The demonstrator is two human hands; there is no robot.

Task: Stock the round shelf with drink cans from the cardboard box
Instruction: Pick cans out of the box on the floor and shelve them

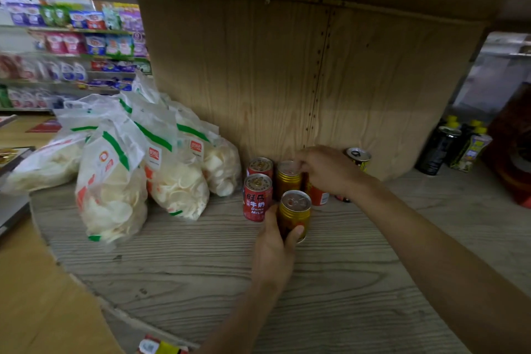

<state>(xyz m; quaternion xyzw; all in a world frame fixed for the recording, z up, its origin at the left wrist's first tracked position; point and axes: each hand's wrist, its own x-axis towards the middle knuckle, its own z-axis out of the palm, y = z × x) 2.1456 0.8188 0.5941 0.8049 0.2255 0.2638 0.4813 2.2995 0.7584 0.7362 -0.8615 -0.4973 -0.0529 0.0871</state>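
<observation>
Left arm: extended from the near edge; left hand [275,241] wraps the gold can [296,210], which stands upright on the round shelf [344,282].
Right arm: reaches farther; right hand [327,169] arches over a red can [319,195]; I cannot tell whether it grips.

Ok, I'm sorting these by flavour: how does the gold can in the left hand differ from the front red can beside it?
The gold can is gold; the front red can is red with white lettering. The left hand grips the gold can; no hand grips the red can. Both are small, upright, with pull-tab tops.
</observation>
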